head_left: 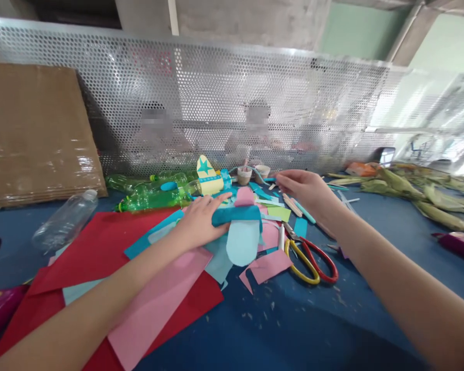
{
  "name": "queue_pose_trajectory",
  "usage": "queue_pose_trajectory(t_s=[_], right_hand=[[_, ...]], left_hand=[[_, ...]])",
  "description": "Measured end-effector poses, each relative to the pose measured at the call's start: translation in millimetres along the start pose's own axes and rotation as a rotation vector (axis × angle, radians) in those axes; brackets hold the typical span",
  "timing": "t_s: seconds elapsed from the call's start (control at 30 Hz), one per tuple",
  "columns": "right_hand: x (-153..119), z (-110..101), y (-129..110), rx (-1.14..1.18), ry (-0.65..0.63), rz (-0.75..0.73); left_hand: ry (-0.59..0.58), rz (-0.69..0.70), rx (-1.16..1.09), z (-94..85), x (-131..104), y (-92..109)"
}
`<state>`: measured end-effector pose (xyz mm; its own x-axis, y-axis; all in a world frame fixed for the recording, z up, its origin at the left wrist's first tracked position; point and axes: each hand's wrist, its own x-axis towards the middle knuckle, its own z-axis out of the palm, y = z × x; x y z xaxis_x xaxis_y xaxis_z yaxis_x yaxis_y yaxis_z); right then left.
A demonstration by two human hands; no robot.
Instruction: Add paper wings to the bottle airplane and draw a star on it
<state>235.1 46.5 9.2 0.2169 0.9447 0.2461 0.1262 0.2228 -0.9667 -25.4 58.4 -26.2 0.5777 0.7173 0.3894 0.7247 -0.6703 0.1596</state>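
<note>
My left hand [201,216] is closed around a teal paper roll [237,214] with a light blue rounded flap [243,245] hanging toward me and a pink flap [244,196] on the far side. To the right, my right hand [299,188] is raised over the paper scraps, thumb and fingers pinched on a thin blue strip [269,180]; its material is too small to tell. Scissors [311,255] with one yellow and one red handle lie below that hand. Pink paper scraps [268,266] lie between the scissors and the roll.
Green plastic bottles [154,198], a yellow-and-blue decorated bottle [211,183] and small cups [244,175] stand or lie behind. Red sheets [100,247] and a clear bottle [67,219] are left. Corn husks [406,188] lie right. A perforated metal panel [224,93] closes the back.
</note>
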Motion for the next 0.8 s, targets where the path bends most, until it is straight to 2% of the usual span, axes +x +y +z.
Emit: queue_pose_trajectory(t_s=[0.07,0.2,0.27,0.37,0.47,0.53,0.67,0.8], right_hand=[[-20.4,-5.8,-1.6,-0.068,-0.082,0.036],[-52.2,-9.8,3.2,-0.159,-0.189,0.076],[-59.4,-11.4,7.7,-0.165,-0.166,0.059],[-61.6,-15.3,15.3,-0.093,-0.064,0.054],[-59.8,-20.0,21.6,0.014,0.015,0.08],[-59.1,-23.1,24.1,0.05,0.035,0.089],[-60.2,-27.5,25.5,0.036,0.058,0.065],[-62.7,-28.1,25.4,0.002,0.04,0.035]], left_hand=[[-0.052,0.019,0.053,-1.0,5.8,-1.8],[-0.249,0.092,0.079,-0.4,18.4,-5.7],[-0.305,0.069,0.04,0.2,22.9,-8.4],[-0.302,0.0,-0.037,-5.2,28.2,-13.3],[-0.268,-0.005,-0.093,-23.8,34.3,-18.1],[-0.277,-0.065,-0.055,-41.9,38.8,-19.8],[-0.372,-0.17,0.105,-76.5,45.0,-17.7],[-0.472,-0.201,0.087,-96.0,48.0,-14.7]])
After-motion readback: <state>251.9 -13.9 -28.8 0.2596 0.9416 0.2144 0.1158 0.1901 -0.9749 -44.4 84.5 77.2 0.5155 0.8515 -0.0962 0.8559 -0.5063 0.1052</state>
